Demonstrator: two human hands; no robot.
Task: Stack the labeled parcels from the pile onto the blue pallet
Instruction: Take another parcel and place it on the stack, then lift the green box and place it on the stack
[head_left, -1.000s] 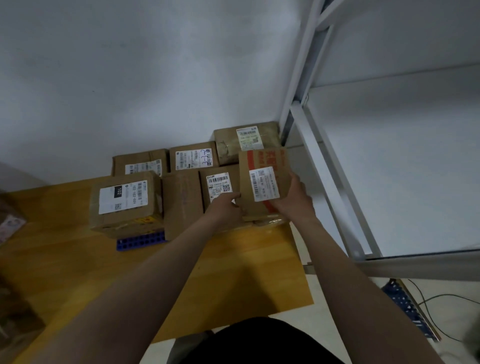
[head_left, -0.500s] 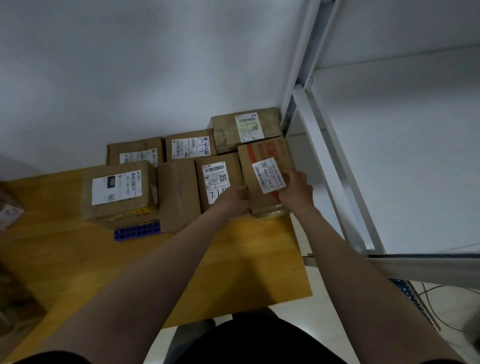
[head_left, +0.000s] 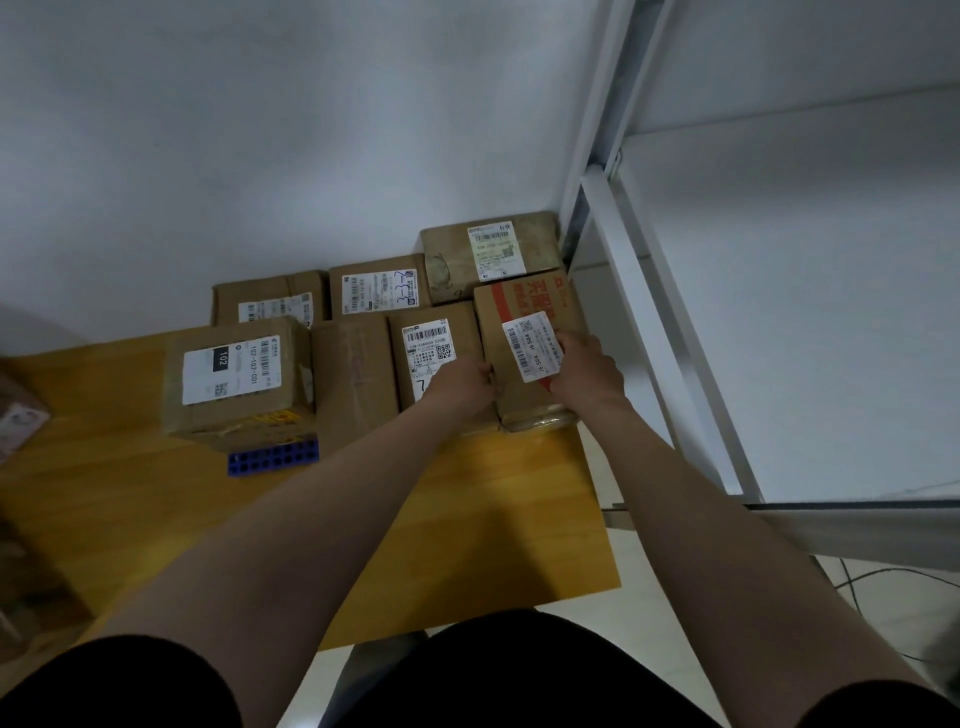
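Observation:
A brown parcel with red print and a white label (head_left: 519, 317) sits at the right end of the front row of parcels. My left hand (head_left: 460, 384) grips its left front edge and my right hand (head_left: 587, 371) grips its right side over the label. Beside it stand a labeled parcel (head_left: 431, 338), a plain brown parcel (head_left: 353, 379) and a bigger parcel marked 102 (head_left: 234, 374). Behind them are three more labeled parcels (head_left: 379, 286). Only a small piece of the blue pallet (head_left: 272, 457) shows under the big parcel.
The parcels stand against a white wall on a yellow wooden board (head_left: 156, 519). A white metal shelf frame (head_left: 639, 291) rises just right of the held parcel. More packages (head_left: 15, 421) lie at the left edge. Cables (head_left: 883, 577) run on the floor at the right.
The red-printed parcel has been lowered from a tilted, raised hold and pushed back into the front row next to the labeled parcel. Both hands followed it forward and stay on it.

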